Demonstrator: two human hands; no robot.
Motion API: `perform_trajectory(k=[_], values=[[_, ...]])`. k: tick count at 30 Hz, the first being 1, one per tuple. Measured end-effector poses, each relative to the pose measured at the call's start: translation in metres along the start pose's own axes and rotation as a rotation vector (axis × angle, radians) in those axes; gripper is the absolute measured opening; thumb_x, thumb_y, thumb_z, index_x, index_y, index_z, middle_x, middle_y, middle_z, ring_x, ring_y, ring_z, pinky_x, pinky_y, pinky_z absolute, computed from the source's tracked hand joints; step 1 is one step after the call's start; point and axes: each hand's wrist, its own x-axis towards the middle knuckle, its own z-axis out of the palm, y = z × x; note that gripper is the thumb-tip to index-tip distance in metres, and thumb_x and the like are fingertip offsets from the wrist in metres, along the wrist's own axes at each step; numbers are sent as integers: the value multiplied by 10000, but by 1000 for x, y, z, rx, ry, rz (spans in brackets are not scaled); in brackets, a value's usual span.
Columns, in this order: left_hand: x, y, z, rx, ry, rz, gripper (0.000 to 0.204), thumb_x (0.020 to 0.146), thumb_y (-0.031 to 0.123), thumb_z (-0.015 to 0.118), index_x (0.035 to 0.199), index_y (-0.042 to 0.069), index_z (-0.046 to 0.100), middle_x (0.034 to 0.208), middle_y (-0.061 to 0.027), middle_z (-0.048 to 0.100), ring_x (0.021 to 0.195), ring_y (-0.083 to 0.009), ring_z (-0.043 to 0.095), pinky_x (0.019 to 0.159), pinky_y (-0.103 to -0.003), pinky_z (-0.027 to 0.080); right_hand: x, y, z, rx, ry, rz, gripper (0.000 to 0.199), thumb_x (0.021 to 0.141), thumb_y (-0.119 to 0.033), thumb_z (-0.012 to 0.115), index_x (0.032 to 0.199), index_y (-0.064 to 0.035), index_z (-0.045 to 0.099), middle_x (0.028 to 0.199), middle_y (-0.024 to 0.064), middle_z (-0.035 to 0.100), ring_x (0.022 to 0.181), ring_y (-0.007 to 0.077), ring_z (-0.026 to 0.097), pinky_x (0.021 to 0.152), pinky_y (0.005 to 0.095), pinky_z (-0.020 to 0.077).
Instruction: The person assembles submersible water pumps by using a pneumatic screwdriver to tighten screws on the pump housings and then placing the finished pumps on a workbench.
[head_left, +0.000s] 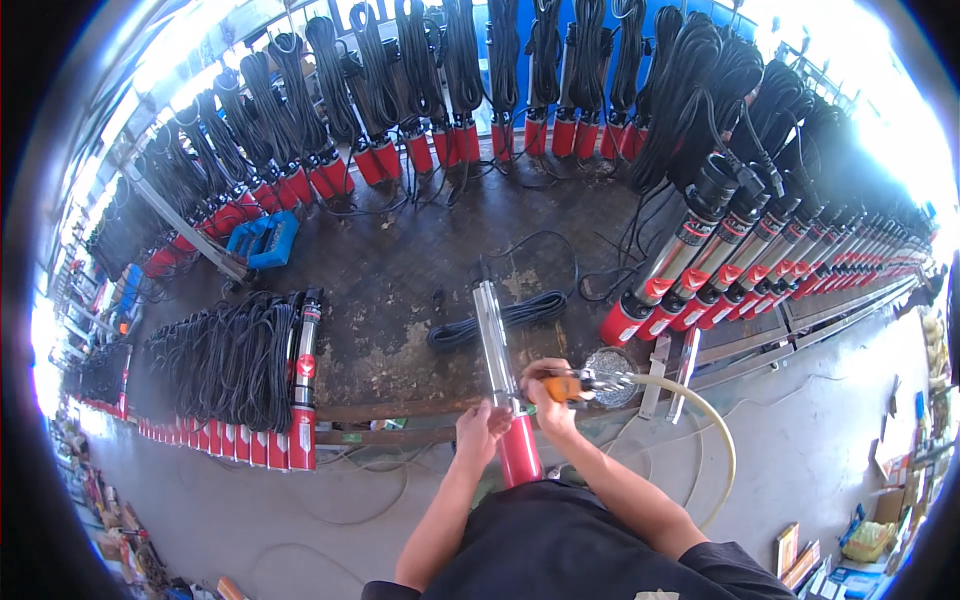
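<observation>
Pump (pixel 492 335) lies over the near edge of the bench (pixel 380 350), red end overhanging; it could roll if the left hand (pixel 480 430), grip unclear at its joint, slackens. The right hand (pixel 543 392) grasps an orange tool (pixel 564 388); slipping could scratch the tube. Long axis: fore-and-aft, black tip away, slightly left.

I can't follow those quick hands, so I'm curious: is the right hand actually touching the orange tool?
Touching. The head view shows the right hand closed around the orange tool, with no gap between them.
</observation>
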Motion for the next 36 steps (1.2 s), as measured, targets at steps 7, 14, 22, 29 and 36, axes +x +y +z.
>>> perform_trajectory(k=[7, 14, 22, 29, 36], values=[[-15, 1, 13, -290, -172, -272, 142, 1028, 127, 572, 995, -5, 612, 847, -77, 648, 693, -139, 626, 617, -219, 546, -28, -22, -8, 297, 196, 90, 251, 812, 27, 522, 1053, -41, 514, 893, 116, 578, 800, 200, 575, 787, 367, 499], [-18, 8, 20, -264, -112, -373, 159, 1019, 160, 602, 964, 10, 603, 833, -64, 637, 674, -116, 605, 565, -194, 522, -31, -18, -6, 409, 326, 52, 272, 798, 24, 541, 1061, -44, 526, 941, 108, 569, 799, 200, 573, 792, 382, 500], [25, 6, 27, -272, 100, -439, 122, 994, 124, 577, 910, 41, 547, 704, 0, 518, 500, -66, 393, 386, -184, 287, -11, 23, -3, 65, 43, -111, 274, 890, 75, 510, 1129, -55, 476, 983, 103, 601, 855, 148, 588, 775, 292, 507], [23, 28, 32, -271, 149, -466, 115, 979, 43, 519, 886, 7, 577, 688, -11, 538, 466, -75, 376, 382, -209, 275, 12, 51, -4, 21, 79, 38, 249, 893, 39, 530, 1119, -60, 496, 959, 84, 607, 837, 141, 593, 754, 286, 506], [25, 17, -7, 675, 26, 48, 389, 915, 305, 724, 678, 10, 631, 555, -28, 568, 432, -94, 498, 404, -265, 355, 12, 52, 2, -112, -84, -78, 231, 886, 50, 497, 1081, -68, 460, 941, 104, 579, 807, 150, 565, 722, 308, 486]])
